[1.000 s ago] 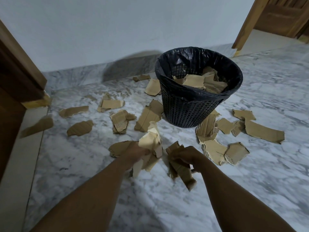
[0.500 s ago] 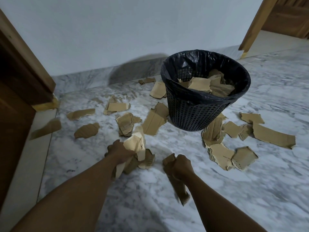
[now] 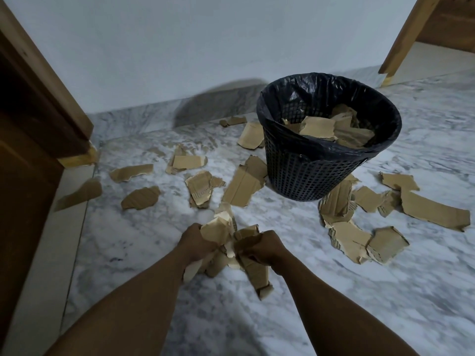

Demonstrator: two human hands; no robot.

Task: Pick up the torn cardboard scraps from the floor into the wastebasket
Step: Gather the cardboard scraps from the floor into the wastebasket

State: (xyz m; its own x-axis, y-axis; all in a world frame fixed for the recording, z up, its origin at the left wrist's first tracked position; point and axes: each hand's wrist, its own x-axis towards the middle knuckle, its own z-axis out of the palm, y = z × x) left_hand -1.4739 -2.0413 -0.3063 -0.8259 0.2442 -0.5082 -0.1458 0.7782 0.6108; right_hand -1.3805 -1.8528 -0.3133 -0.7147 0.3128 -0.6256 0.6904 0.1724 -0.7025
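A black mesh wastebasket (image 3: 313, 176) with a black liner stands on the marble floor, with several cardboard scraps inside. My left hand (image 3: 195, 242) is shut on a bunch of cardboard scraps (image 3: 218, 227) in front of the basket, lower left of it. My right hand (image 3: 262, 246) presses close beside it, shut on more scraps, and a long strip (image 3: 258, 276) hangs below it. Loose torn scraps lie around the basket: a long folded piece (image 3: 244, 185) to its left and a pile (image 3: 359, 240) to its right.
A wooden door frame (image 3: 38, 104) stands at the left, with scraps (image 3: 79, 194) lying by it. A white wall with a marble skirting runs behind the basket. Another wooden frame (image 3: 401, 39) is at the top right. More scraps (image 3: 434, 209) lie far right.
My two hands have come together with their scraps into one bunch. The view has shifted, so the basket sits further right and nearer.
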